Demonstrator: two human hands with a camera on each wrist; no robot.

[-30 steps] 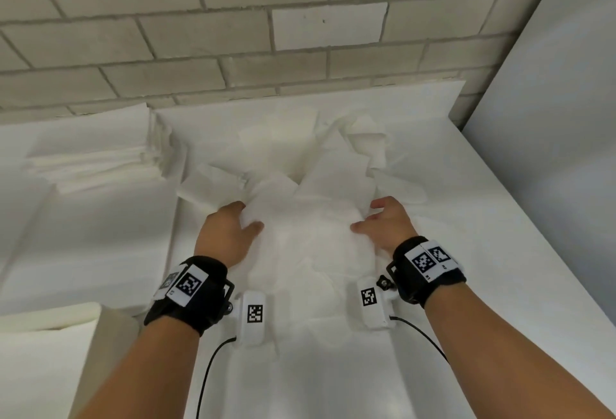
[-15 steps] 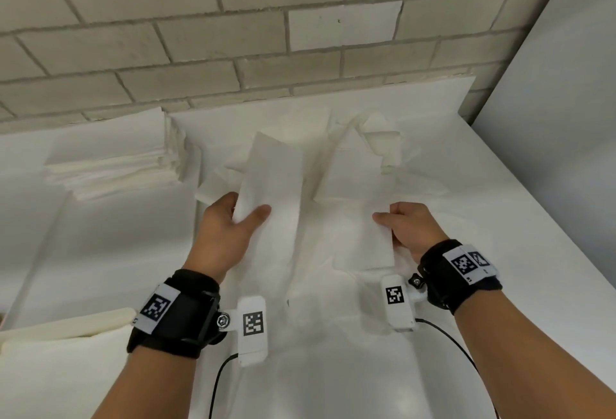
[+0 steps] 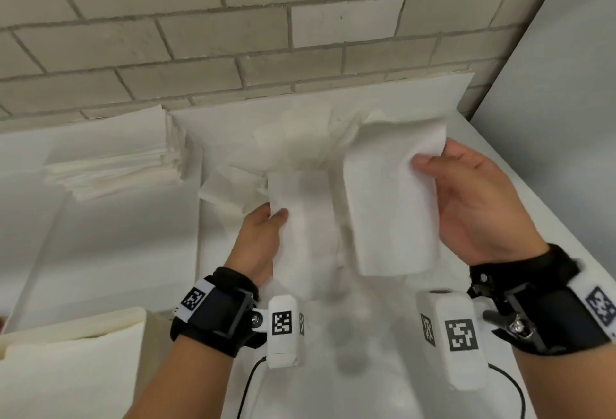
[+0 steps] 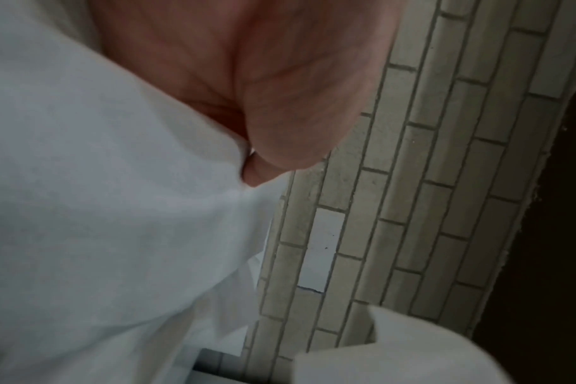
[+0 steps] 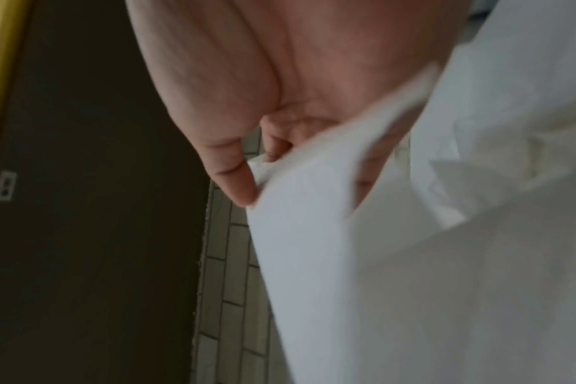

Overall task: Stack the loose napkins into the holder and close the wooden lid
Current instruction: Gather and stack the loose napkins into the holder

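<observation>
Holding one napkin (image 3: 393, 205) pinched in our right hand (image 3: 473, 205) and another (image 3: 300, 235) in our left hand (image 3: 258, 245), both lengthwise away from us, we judge the neat pile (image 3: 113, 165) lies far-left (holder unseen).

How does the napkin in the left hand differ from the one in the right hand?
The napkin in the left hand sits lower, near the loose pile; the napkin in the right hand is raised clear of it. The left hand grips its napkin at the lower left edge; the right hand pinches its napkin near the upper right corner. Both are white and folded.
</observation>
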